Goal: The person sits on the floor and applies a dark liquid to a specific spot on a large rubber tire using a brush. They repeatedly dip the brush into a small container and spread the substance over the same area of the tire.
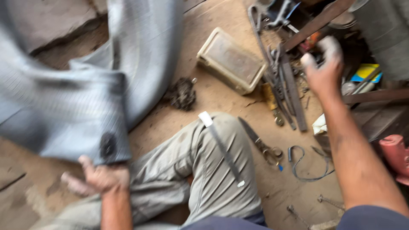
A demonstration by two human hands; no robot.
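In the head view we look down at a dusty brown floor (221,102) and a bent knee in grey-green trousers (213,170) in the near middle. Our left hand (100,179) is at the near left, and its fingers are closed on the bottom edge of a big grey rubber tube (85,98). The tube is wide, flat and floppy, with fine lines across it and one round dark patch (108,145) just above the hand. It bends up and away to the far left and fills most of that side. It looks blurry. Our right hand (326,68) is stretched out to the far right, over a heap of metal tools (283,85). Its fingers are curled, but the hand is blurred, so we cannot tell if it holds anything. Long flat metal bars (294,98) lie just left of that hand. A cream box with a flat lid (232,61) sits on the floor in the far middle, and a dark clump of chain (182,93) lies to its left, close to the tube. A black strip with a white end (221,145) lies across the knee. Scissors (264,147) lie on the floor just right of the knee, and a bent wire loop (306,164) lies farther right. A pink thing (394,155) shows at the right edge.
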